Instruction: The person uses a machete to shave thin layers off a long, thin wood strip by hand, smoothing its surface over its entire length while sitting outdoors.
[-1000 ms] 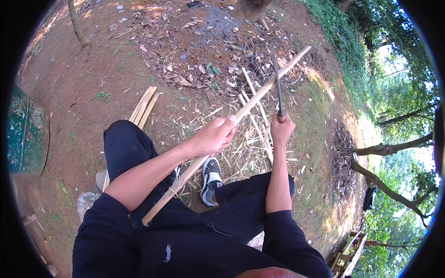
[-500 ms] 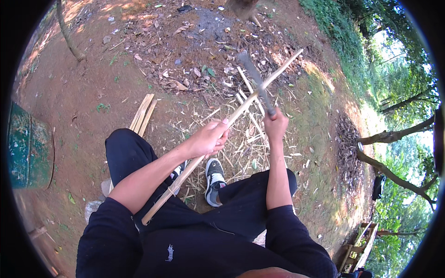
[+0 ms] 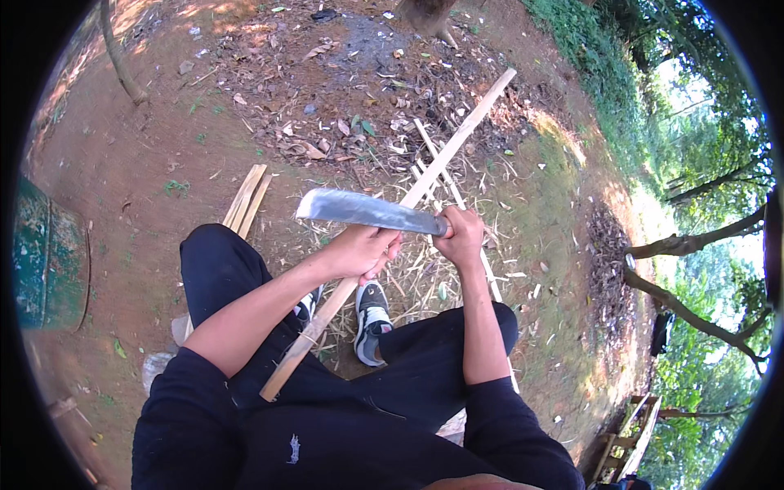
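Note:
My left hand [image 3: 365,251] is wrapped round a long pale wooden strip [image 3: 461,137], which slants from my lap up to the far right. In my right hand [image 3: 461,237] is the handle of a machete [image 3: 363,210]. Its broad blade points left, lying flat-on to view across the strip just above my left hand. Whether blade and wood touch, I cannot tell. Beneath them, other split strips [image 3: 438,160] lie on the ground among pale shavings [image 3: 412,273].
More strips [image 3: 247,200] lie beside my left knee. A green metal drum [image 3: 51,257] stands at the far left, a thin trunk [image 3: 118,57] beyond it. Dry leaves [image 3: 306,147] cover the ground ahead. At the right are branches [image 3: 694,245] and a wooden bench-like frame [image 3: 629,441].
The machete has swung from pointing away along the strip to lying leftward across it, nearer me. The strip has turned, showing a wider face, and its far end has shifted slightly left.

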Tool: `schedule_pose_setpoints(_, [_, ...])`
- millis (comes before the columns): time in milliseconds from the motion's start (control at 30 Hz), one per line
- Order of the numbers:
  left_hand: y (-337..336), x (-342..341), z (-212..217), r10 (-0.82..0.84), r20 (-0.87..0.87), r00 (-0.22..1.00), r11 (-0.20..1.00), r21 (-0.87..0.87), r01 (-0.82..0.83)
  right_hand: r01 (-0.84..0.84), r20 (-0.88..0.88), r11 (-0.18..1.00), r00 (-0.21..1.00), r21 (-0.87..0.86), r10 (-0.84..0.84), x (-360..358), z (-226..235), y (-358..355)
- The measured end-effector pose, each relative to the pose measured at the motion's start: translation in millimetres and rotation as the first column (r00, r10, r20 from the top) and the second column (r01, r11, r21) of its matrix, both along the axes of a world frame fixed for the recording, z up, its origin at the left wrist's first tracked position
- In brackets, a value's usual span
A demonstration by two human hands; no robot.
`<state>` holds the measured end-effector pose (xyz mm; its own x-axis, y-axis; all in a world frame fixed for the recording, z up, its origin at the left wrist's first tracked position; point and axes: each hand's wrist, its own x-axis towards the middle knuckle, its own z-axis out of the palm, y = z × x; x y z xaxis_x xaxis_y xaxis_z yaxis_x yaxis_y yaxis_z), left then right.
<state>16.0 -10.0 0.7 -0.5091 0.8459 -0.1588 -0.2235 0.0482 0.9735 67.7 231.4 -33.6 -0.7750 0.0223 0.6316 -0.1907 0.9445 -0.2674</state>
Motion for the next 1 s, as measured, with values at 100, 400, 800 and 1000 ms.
schedule_pose_setpoints(100, [-2, -6, 0, -0.004, 0.163, 0.987, 0.987, 0.158, -0.022, 0.152, 0.087, 0.953, 0.987, -0.262, -0.134, -2, -21, 29])
schedule_pose_setpoints(400, [-2, -5, 5, -0.02, 0.158, 0.987, 0.994, 0.108, 0.003, 0.527, 0.245, 0.66, 0.845, -0.535, -0.475, -7, -18, 35])
schedule_pose_setpoints(800, [-8, -4, 10, -0.073, 0.066, 0.995, 0.993, 0.101, 0.066, 0.436, 0.082, 0.846, 0.898, -0.307, -0.433, -7, -14, 46])
schedule_pose_setpoints(1000, [1, -10, -8, 0.188, -0.49, 0.851, 0.982, 0.088, -0.166, 0.662, 0.242, 0.595, 0.735, -0.455, -0.633, -2, -7, 49])
